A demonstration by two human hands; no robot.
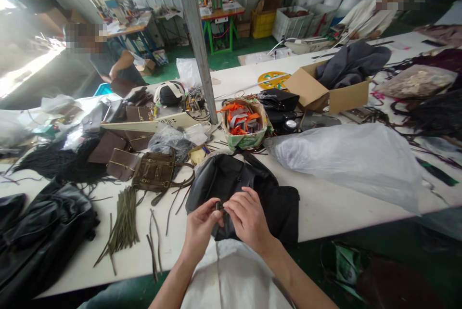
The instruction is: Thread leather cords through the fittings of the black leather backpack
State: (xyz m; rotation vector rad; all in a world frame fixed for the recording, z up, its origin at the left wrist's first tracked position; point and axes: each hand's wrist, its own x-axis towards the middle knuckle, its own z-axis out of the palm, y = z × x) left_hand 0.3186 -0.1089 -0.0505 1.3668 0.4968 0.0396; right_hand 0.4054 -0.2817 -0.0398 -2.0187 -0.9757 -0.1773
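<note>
Just above the near edge of the table, my left hand (202, 220) pinches a small dark strip-like piece (217, 206) between thumb and fingers. My right hand (249, 215) comes in from the other side, thumb and fingertips closed at the same piece. Whether it is leather or metal is too small to tell. Under and behind both hands lies a black bag (281, 203), slumped on the white table (317, 208). To the left sit an olive-brown handbag (153, 170) with looped handles and a bundle of olive strips (124, 227).
A tub of orange and grey scraps (245, 138) stands beyond the bag, near a metal post (197, 34). Clear plastic sheeting (346, 160) lies right, before an open carton (348, 97). Black bags (54, 232) lie far left. Two other people (117, 61) are across the table.
</note>
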